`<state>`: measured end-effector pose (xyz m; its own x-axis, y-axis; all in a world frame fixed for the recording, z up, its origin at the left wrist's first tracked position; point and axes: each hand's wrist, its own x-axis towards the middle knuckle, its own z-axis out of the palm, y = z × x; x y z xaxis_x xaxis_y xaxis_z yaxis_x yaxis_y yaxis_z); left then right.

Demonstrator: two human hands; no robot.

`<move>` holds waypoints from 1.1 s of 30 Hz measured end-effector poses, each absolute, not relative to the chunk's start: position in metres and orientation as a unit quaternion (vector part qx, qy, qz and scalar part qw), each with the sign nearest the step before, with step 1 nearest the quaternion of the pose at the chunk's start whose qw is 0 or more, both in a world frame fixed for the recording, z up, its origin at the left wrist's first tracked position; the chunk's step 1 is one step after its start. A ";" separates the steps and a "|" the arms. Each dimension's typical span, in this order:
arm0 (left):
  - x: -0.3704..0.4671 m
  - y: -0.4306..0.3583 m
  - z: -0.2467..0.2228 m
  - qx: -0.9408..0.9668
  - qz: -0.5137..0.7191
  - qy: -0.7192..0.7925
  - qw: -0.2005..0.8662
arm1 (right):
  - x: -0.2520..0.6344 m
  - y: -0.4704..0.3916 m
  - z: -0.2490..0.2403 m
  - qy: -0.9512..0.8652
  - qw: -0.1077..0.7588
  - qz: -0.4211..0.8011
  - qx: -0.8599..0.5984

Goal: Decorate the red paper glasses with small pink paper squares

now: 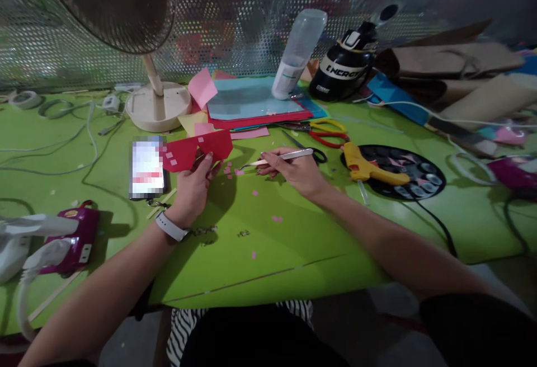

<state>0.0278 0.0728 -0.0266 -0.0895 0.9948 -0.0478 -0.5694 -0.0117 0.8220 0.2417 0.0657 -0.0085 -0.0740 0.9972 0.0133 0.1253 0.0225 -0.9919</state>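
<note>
My left hand (193,187) holds a folded red paper piece (181,153) between thumb and fingers, above the green table. Small pink squares sit on the red paper, several on its left part and one near its middle. Metal tweezers (289,156) are gripped in my right hand (293,171), their tips pointing left. Just beyond those tips, small pink paper squares (239,172) lie in a loose group on the table. A few more pink bits (277,219) are scattered nearer the front edge.
A phone (147,166) lies left of my left hand. Behind are a fan (158,107), stacked coloured paper (247,98), a clear bottle (298,53) and a black bottle (344,67). Scissors (321,155), a yellow glue gun (369,170) and a black tray (434,174) lie right; a purple power strip (79,238) left.
</note>
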 end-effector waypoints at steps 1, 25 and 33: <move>0.028 0.073 -0.026 0.294 0.645 0.357 0.608 | 0.242 0.066 -0.010 -0.549 0.455 0.485 -0.507; 0.041 0.059 -0.009 0.208 0.596 0.372 0.681 | 0.244 0.070 -0.018 -0.568 0.454 0.484 -0.486; 0.042 0.061 -0.010 0.203 0.592 0.377 0.683 | 0.243 0.070 -0.018 -0.563 0.458 0.489 -0.484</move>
<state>0.0419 0.0610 -0.0098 0.0157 0.9613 -0.2751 -0.6561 0.2175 0.7226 0.2428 0.0705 -0.0181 -0.1116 0.9929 0.0412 0.0972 0.0522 -0.9939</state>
